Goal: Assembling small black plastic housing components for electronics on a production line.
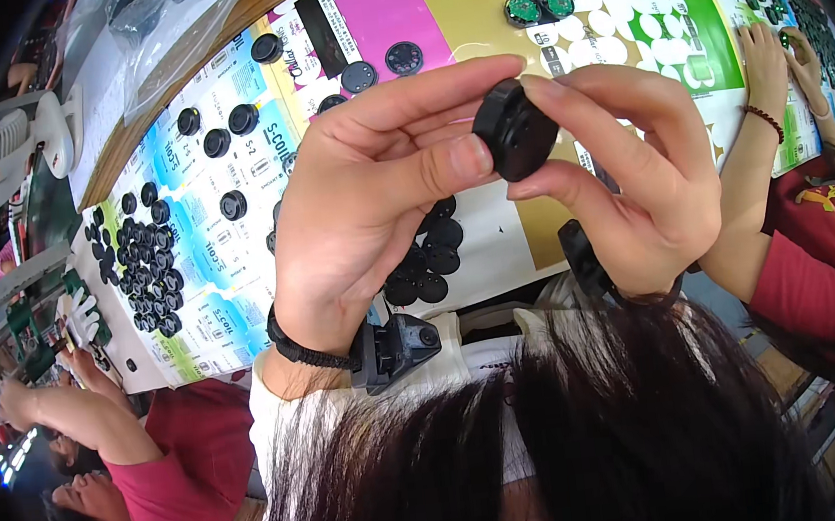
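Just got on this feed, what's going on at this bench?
A person's left hand and right hand together hold a black round part in a fingertip grip, raised above the bench. Black discs lie below the hands, many black caps are grouped to the left, and two green boards lie beyond. A left co-worker and a right co-worker flank the person.

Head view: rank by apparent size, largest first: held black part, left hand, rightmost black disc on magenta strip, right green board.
1. Left hand
2. Held black part
3. Black disc and green board: look alike, not ranked
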A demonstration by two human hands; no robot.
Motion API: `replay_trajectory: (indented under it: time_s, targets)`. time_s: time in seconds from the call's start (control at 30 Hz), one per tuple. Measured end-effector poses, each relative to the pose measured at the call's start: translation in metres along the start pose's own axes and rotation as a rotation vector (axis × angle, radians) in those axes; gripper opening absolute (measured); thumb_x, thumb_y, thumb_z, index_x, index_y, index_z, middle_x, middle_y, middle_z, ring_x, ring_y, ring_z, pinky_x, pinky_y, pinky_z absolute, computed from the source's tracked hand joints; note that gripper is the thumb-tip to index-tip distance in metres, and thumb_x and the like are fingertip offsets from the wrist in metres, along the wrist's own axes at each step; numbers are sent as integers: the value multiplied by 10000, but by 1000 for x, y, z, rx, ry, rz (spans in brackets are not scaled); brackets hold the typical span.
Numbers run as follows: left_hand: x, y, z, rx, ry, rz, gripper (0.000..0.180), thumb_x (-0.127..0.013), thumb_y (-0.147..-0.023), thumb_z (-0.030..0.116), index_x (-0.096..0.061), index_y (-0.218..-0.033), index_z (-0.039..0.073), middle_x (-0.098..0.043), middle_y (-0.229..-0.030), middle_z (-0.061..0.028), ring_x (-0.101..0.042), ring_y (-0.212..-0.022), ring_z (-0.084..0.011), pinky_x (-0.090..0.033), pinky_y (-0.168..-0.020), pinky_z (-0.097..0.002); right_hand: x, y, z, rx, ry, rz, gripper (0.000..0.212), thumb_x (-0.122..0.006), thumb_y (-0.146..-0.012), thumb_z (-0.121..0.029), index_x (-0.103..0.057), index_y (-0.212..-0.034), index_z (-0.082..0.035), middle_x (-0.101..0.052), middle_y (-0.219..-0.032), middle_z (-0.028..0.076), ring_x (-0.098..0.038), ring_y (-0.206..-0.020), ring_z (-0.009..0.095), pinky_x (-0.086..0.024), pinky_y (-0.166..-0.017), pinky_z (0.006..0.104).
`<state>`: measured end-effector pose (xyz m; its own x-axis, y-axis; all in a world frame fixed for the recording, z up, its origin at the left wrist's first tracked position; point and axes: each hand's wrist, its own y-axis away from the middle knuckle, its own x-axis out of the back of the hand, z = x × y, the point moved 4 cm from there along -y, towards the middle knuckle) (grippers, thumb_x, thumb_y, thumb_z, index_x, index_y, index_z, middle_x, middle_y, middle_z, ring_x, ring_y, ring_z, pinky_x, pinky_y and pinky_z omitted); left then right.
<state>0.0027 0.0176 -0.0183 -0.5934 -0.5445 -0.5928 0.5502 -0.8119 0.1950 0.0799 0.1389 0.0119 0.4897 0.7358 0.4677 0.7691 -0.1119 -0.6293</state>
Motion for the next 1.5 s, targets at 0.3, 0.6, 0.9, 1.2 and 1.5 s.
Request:
replay_trajectory:
  time_s: [0.3, 0.6, 0.9, 1.2, 1.5]
  targets:
    - [0, -1, -1, -18, -3, -4, 540, -642, -730, 145, -414, -1176, -56, -532, -1078, -149, -536, -985, -228, -464, -834, -332, 1, -1, -1, 28, 4, -25, 489, -727, -507, 0, -599, -979, 19, -520, -932, 115, -533, -801, 191, -452, -671, 259]
    - [-7, 7, 3, -104, -151, 57, 463, -605, -772, 116, -428, -1159, -68, -530, -1078, -167, -536, -985, -229, -445, -854, -330, -5, 1, 0, 26, 85, -31, 484, -699, -518, 37, -605, -991, -11, -531, -921, 118, -538, -811, 197, -457, -681, 259]
    - [-11, 15, 13, -388, -807, 346, 231, -482, -805, -56, -492, -1033, -89, -570, -982, -142, -556, -894, -163, -455, -762, -238, -33, 2, 12, -115, -205, 47, 402, -657, -603, 43, -583, -998, 30, -564, -1014, 176, -572, -888, 265, -465, -772, 286]
    - [-3, 13, 14, -213, -495, 276, 263, -493, -833, 44, -484, -1062, -85, -567, -1003, -160, -564, -904, -190, -474, -771, -288, -26, -2, 10, 135, -38, 6, 480, -699, -545, -17, -578, -1009, 10, -576, -996, 155, -572, -901, 247, -470, -752, 266]
    - [2, 9, 10, -56, -102, -50, 424, -510, -841, 202, -415, -1152, -71, -524, -1081, -167, -536, -990, -247, -455, -842, -359, -10, -8, 4, 74, -151, -108, 439, -700, -575, -77, -542, -970, 33, -553, -1020, 181, -466, -1051, 398, -308, -921, 522]
